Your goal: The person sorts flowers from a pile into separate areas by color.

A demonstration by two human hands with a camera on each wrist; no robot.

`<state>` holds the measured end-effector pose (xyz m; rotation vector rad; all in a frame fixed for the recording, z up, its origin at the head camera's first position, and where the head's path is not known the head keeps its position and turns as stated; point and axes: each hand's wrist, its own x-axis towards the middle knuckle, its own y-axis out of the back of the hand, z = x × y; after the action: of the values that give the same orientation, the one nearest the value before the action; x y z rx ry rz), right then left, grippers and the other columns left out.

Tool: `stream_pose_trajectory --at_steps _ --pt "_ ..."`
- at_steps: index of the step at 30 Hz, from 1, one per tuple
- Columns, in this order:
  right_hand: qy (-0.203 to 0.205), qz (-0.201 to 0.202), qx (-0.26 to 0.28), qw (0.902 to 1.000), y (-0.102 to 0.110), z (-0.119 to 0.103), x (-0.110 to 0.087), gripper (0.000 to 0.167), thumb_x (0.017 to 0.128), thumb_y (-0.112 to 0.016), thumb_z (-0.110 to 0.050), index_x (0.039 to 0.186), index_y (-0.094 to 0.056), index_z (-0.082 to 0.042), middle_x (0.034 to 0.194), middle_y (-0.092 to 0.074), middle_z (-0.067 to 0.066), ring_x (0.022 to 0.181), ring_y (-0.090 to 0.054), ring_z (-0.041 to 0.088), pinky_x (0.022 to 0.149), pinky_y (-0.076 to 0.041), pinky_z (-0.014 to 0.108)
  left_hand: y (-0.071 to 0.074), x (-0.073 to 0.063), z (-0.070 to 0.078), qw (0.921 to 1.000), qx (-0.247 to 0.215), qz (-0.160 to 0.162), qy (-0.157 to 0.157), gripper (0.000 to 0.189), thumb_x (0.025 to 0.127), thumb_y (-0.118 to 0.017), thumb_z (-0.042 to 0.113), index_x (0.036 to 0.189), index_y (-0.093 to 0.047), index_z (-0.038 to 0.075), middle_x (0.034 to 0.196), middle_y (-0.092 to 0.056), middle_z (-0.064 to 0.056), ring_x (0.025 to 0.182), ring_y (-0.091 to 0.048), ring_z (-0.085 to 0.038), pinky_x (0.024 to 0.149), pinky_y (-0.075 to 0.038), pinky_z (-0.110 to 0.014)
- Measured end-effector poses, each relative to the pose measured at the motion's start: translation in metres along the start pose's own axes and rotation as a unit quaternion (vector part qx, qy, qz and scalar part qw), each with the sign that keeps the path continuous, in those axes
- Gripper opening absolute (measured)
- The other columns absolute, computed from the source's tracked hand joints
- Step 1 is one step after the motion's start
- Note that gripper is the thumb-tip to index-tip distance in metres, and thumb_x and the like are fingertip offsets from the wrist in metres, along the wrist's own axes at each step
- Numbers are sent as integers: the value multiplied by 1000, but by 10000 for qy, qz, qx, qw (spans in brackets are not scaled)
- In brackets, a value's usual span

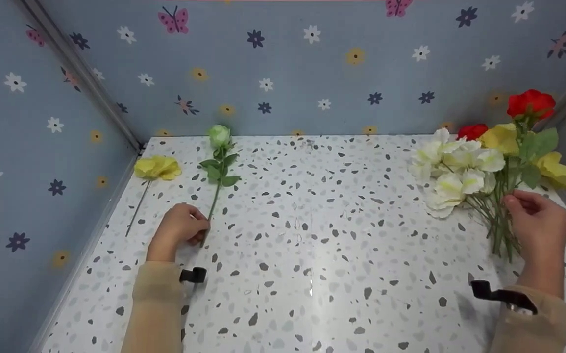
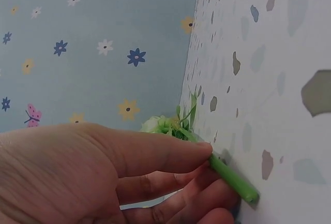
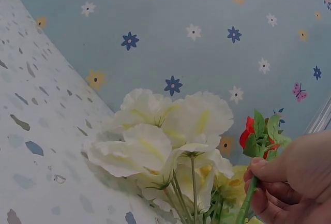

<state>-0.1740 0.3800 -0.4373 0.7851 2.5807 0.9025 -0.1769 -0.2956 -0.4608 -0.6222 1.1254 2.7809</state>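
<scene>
My left hand [image 1: 180, 226] pinches the lower stem of a pale green-white rose [image 1: 220, 137] lying on the speckled table. In the left wrist view, thumb and fingers close round the green stem [image 2: 232, 179], whose cut end pokes out past them. Over at the right, my right hand [image 1: 540, 220] grips the stem of a red rose [image 1: 531, 104]; the right wrist view shows that green stem [image 3: 249, 198] between thumb and fingers. The rose stands above a pile of white flowers [image 1: 447, 191], yellow flowers [image 1: 557, 169] and another red flower [image 1: 473, 131].
A single yellow flower [image 1: 158, 167] with a thin stem lies left of the pale rose. Blue walls [image 1: 292, 63] printed with flowers and butterflies border the speckled white table [image 1: 312, 235] at the back and sides. Each wrist wears a black camera mount [image 1: 503, 295].
</scene>
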Motion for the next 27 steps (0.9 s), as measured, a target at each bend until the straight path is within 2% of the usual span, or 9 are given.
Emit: stream_pose_trajectory --at_steps 6,9,11,13,15,18,20,23,27 --pt "-264 209 922 9952 4 -12 -6 46 112 -61 -33 155 -62 -15 103 -55 -25 94 -53 -7 94 -49 21 0 -1 3 10000 78 -29 14 12 98 -73 9 101 -75 -2 79 -74 -12 66 -68 -19 64 -59 -33" --pt "-213 306 1455 9887 2 -19 -10 44 110 -65 -31 151 -66 -16 107 -60 -24 99 -57 -5 98 -49 19 0 -2 2 10000 87 -11 42 11 98 -73 9 100 -74 -2 78 -74 -12 65 -68 -19 64 -60 -33" --pt "-88 329 1949 9802 1 -24 -13 41 108 -67 -27 147 -69 -14 111 -65 -21 102 -60 -2 94 -51 15 1 -3 2 9999 109 19 68 11 97 -73 10 99 -73 -1 77 -74 -12 65 -68 -19 64 -60 -34" --pt "87 272 2508 9676 1 -31 -18 38 106 -69 -23 142 -72 -11 115 -69 -15 104 -63 2 89 -53 12 2 -4 3 9998 190 96 47 13 98 -72 12 98 -72 -1 76 -74 -12 65 -69 -20 66 -60 -35" --pt "290 113 3130 9493 0 -38 -23 31 104 -72 -18 133 -75 -9 118 -71 -9 104 -65 6 82 -54 10 2 -6 6 9995 264 188 -6 17 101 -70 16 101 -72 0 78 -74 -12 67 -69 -21 68 -60 -37" --pt "610 -313 4057 9114 -5 -49 -31 23 101 -76 -10 123 -78 -4 118 -74 1 100 -69 13 77 -57 13 1 -11 17 9987 285 382 -169 24 105 -68 24 106 -71 0 85 -76 -13 72 -71 -23 71 -59 -38" --pt "824 -700 4445 8892 -12 -56 -37 22 99 -78 -6 121 -77 -2 117 -75 4 98 -70 15 78 -59 16 -2 -14 27 9982 63 506 -308 27 107 -65 27 110 -71 1 93 -77 -15 77 -74 -25 73 -59 -38" --pt "1107 -1268 4772 8625 -27 -66 -47 24 99 -78 -2 122 -76 3 114 -76 8 95 -71 17 80 -61 19 -13 -19 46 9945 -503 700 -589 28 109 -64 28 116 -71 1 102 -77 -18 83 -77 -28 76 -62 -38" --pt "1490 -1809 4567 8582 -53 -79 -63 21 102 -74 0 122 -74 4 109 -78 7 95 -73 15 85 -62 21 -39 -26 73 9778 -1583 820 -1099 25 109 -66 20 124 -71 0 105 -76 -17 82 -78 -26 75 -65 -35"
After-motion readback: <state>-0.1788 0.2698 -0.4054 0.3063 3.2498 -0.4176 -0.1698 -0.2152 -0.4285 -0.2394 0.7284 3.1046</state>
